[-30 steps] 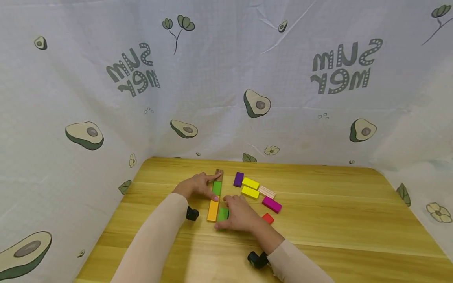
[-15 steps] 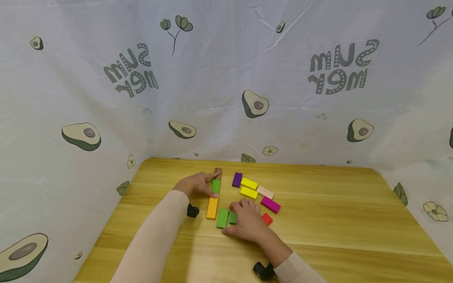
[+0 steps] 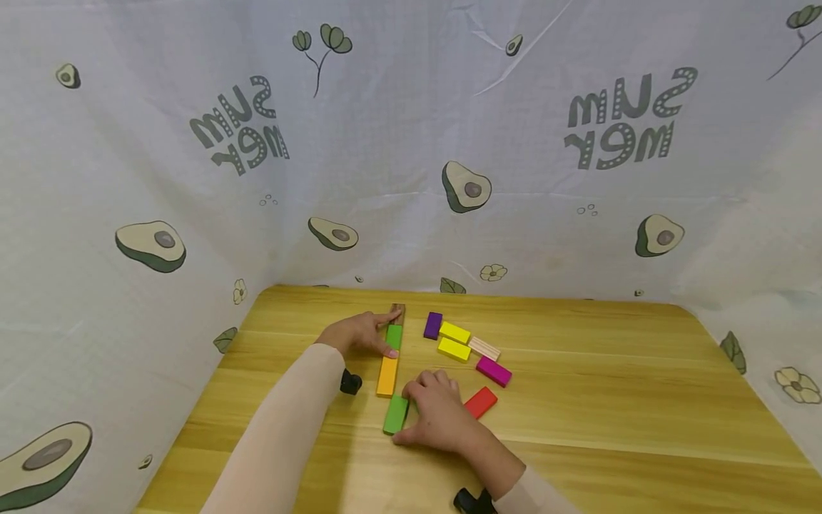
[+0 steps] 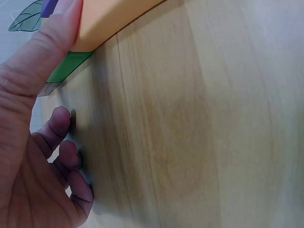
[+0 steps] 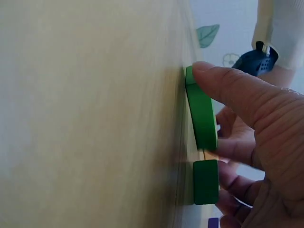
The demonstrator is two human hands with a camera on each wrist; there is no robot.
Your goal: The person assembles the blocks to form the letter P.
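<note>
A row of small wooden blocks lies lengthwise: a brown block, a green block and an orange block. My left hand rests along this row, its index finger on the brown block and its thumb where green and orange meet. In the left wrist view its other fingers bend loosely above the table. My right hand pinches a light green block end to end between thumb and index finger, just off the orange block's near end. Beside it, a darker green block sits under the right fingers, mostly hidden from the head view.
Right of the row lie a purple block, two yellow blocks, a plain wood block, a magenta block and a red block. A white printed cloth hangs behind the wooden table.
The right hand first shifted right off the light green block, then came back to it. That block has slid nearer and left, toward the orange block's end. The left hand has stayed put.
</note>
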